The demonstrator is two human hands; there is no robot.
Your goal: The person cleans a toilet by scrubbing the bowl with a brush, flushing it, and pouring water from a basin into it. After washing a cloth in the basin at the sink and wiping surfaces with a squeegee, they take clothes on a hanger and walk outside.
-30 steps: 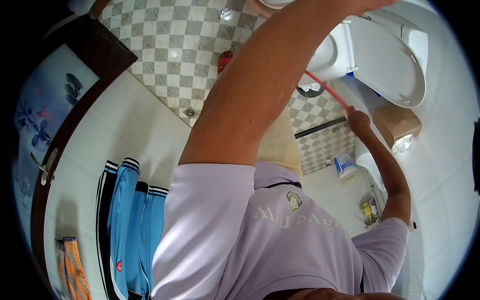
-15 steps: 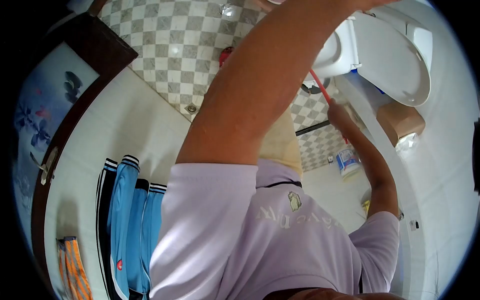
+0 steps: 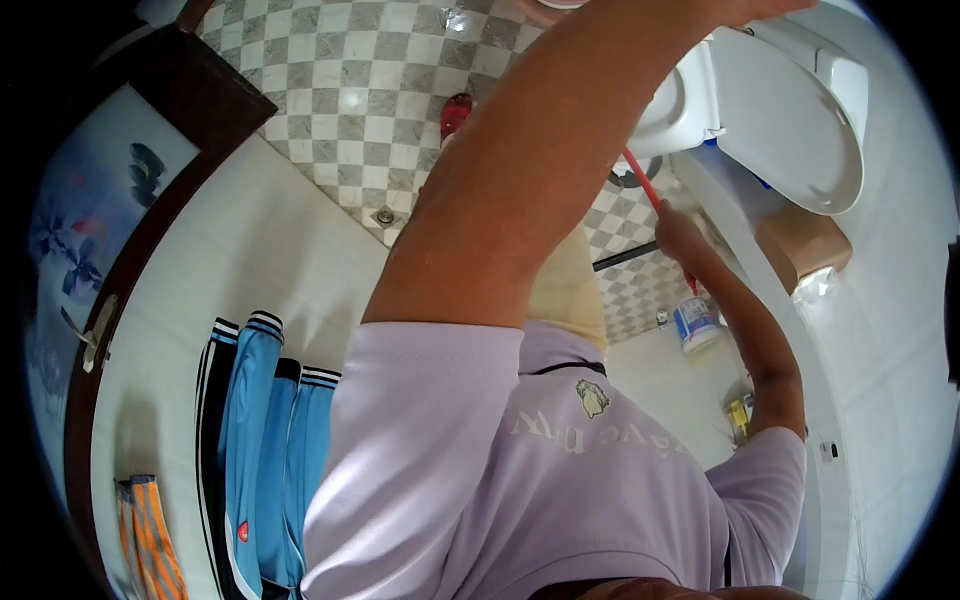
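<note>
My left forearm crosses the view to the upper right. My left hand (image 3: 755, 10) is partly cut off at the top edge beside the white toilet, its fingers mostly out of sight. On the right, my right hand (image 3: 680, 236) is closed round a thin red handle (image 3: 642, 177), which shows on both sides of the fist. The handle's far end disappears near the toilet bowl (image 3: 683, 112) and behind my left forearm. The toilet's oval lid (image 3: 795, 125) stands away from the bowl.
A cardboard box (image 3: 805, 245) is right of my right forearm. A white and blue tub (image 3: 695, 325) sits below my right hand. Checkered floor (image 3: 340, 100) has a drain (image 3: 384, 217) and a red object (image 3: 456, 113). Blue and black clothes (image 3: 250, 440) hang at left near a door (image 3: 110, 200).
My right hand has moved left along with the red handle, mostly in the first half second. My left arm has shifted slightly right. More of the red object on the floor shows.
</note>
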